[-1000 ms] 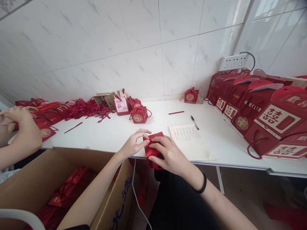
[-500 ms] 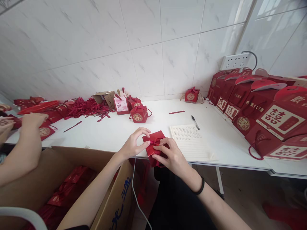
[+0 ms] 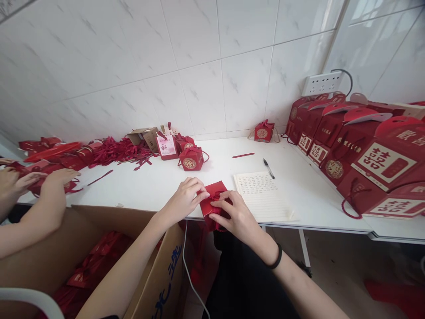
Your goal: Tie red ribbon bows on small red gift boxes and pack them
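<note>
White tabletop [image 3: 152, 188], grey-veined tile wall [image 3: 201, 97]. Left of lined cream paper pad [image 3: 260, 201]: small red cardboard box [image 3: 206, 208], left hand [image 3: 186, 199] pinching its crimson ribbon bow [image 3: 216, 195]; right hand [image 3: 238, 215], fingers over it, grip unclear. Likely bow-shaping; next calls for even tugs.

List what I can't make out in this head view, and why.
In the head view:
Part of the red box: behind the right hand.
Whether the left hand pinches the ribbon: contact hidden by that hand.
Notepad writing: too small to read.
Red packets: partly behind the left forearm.
Co-worker's arms: cut off by the left edge.
</note>
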`<state>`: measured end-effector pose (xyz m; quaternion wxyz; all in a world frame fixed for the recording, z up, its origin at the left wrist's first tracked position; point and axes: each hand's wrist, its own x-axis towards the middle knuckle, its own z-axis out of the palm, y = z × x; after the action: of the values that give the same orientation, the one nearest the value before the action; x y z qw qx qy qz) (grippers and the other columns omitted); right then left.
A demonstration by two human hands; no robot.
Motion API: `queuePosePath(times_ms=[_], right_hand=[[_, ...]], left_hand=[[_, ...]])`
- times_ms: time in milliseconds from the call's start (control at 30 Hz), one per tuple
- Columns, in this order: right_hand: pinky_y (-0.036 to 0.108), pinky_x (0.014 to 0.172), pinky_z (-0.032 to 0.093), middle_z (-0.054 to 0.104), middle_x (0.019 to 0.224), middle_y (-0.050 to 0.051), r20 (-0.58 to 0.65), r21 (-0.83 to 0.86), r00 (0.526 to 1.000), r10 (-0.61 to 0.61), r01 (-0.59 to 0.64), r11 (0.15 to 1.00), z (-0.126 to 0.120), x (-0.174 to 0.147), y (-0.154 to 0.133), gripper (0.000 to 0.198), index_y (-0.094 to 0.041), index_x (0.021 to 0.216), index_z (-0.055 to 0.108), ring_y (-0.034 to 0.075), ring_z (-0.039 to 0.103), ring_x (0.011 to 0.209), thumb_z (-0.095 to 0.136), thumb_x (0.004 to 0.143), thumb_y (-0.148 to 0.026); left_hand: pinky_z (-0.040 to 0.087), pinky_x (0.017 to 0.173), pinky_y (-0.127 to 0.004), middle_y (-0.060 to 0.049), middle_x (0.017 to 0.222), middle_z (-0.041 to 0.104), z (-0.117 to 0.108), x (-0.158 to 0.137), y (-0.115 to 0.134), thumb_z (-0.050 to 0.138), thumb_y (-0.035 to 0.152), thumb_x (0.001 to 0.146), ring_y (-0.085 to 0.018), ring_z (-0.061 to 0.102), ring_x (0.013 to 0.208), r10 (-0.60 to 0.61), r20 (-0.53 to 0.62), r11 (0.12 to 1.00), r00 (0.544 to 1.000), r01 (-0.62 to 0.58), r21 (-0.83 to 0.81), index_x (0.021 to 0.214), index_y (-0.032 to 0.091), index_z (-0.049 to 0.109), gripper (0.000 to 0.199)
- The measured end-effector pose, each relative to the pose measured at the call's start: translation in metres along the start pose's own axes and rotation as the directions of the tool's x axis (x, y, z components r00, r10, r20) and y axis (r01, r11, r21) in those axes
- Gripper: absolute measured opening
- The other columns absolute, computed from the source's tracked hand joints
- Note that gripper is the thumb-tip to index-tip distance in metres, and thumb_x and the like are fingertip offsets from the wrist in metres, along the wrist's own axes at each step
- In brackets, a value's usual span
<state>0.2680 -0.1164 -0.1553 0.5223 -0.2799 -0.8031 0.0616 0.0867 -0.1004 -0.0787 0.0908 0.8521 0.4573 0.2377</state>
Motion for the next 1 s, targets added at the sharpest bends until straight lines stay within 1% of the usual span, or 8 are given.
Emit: queuePosePath(times_ms=[100,300,467,600,733,833,933,1000], right_hand=[[0.04,0.077,0.048,0.051,0.095,0.01,-0.005,-0.009,1.0,0.001,-0.001,1.0,0.0,0.0,0.0,0.022,-0.016,0.103,0.059,0.023,0.05,0.091,0.057,0.087,-0.03],[0.04,0.077,0.048,0.051,0.095,0.01,-0.004,-0.013,1.0,0.011,-0.011,1.0,0.0,0.0,-0.001,0.023,-0.015,0.103,0.059,0.023,0.05,0.09,0.056,0.088,-0.032],[0.041,0.077,0.048,0.051,0.094,0.01,0.001,-0.017,1.0,0.018,-0.018,1.0,0.0,-0.001,-0.001,0.023,-0.015,0.101,0.06,0.023,0.05,0.09,0.055,0.088,-0.034],[0.041,0.077,0.047,0.051,0.095,0.01,-0.004,-0.009,1.0,0.024,-0.024,1.0,0.0,-0.001,-0.001,0.023,-0.015,0.102,0.06,0.023,0.05,0.091,0.055,0.088,-0.032],[0.04,0.077,0.047,0.051,0.095,0.01,-0.005,-0.008,1.0,0.03,-0.03,1.0,0.001,-0.001,-0.001,0.021,-0.017,0.103,0.06,0.023,0.05,0.091,0.057,0.087,-0.031],[0.039,0.077,0.047,0.051,0.095,0.01,-0.009,-0.012,0.999,0.03,-0.03,0.999,0.001,0.0,-0.001,0.021,-0.016,0.102,0.06,0.023,0.05,0.09,0.059,0.086,-0.03],[0.039,0.075,0.047,0.05,0.094,0.01,-0.008,-0.018,0.999,0.031,-0.031,0.999,0.0,-0.001,-0.002,0.02,-0.014,0.1,0.06,0.022,0.05,0.089,0.06,0.085,-0.028],[0.039,0.075,0.047,0.049,0.093,0.01,-0.008,-0.02,1.0,0.029,-0.029,0.999,0.0,-0.001,-0.003,0.021,-0.014,0.1,0.061,0.022,0.049,0.088,0.06,0.085,-0.029]], left_hand=[[0.038,0.08,-0.032,-0.003,0.084,0.055,0.001,0.001,0.0,0.046,0.031,0.087,-0.017,0.049,0.085,0.004,-0.003,1.0,1.0,-0.004,-0.003,0.076,0.019,0.056,0.019],[0.04,0.077,-0.027,-0.001,0.083,0.053,0.001,0.003,0.003,0.046,0.031,0.088,-0.013,0.051,0.079,0.023,-0.005,0.994,1.0,-0.023,-0.109,0.078,0.018,0.055,0.019],[0.039,0.077,-0.028,0.0,0.078,0.05,0.003,0.007,0.006,0.044,0.036,0.088,-0.014,0.049,0.079,-0.019,0.045,0.991,0.999,0.024,-0.13,0.07,0.017,0.051,0.027],[0.04,0.08,-0.029,-0.002,0.083,0.052,0.004,0.01,0.0,0.042,0.035,0.088,-0.015,0.05,0.084,-0.033,0.088,0.959,0.996,0.056,-0.276,0.071,0.017,0.053,0.027],[0.038,0.09,-0.03,-0.004,0.096,0.055,-0.001,0.007,-0.01,0.046,0.023,0.083,-0.017,0.051,0.096,0.064,0.124,0.911,0.99,-0.008,-0.413,0.082,0.018,0.058,0.013],[0.039,0.091,-0.032,-0.004,0.098,0.055,-0.005,0.003,-0.01,0.052,0.021,0.078,-0.018,0.051,0.098,0.085,0.103,0.935,0.991,-0.043,-0.353,0.086,0.018,0.055,0.009],[0.039,0.092,-0.034,-0.004,0.098,0.055,-0.007,0.0,-0.004,0.057,0.023,0.077,-0.018,0.051,0.098,0.052,0.083,0.981,0.995,-0.036,-0.19,0.08,0.018,0.053,0.007],[0.038,0.094,-0.036,-0.004,0.1,0.055,-0.007,-0.001,0.001,0.056,0.024,0.078,-0.018,0.05,0.1,0.049,0.079,0.993,0.996,-0.04,-0.109,0.076,0.018,0.053,0.007]])
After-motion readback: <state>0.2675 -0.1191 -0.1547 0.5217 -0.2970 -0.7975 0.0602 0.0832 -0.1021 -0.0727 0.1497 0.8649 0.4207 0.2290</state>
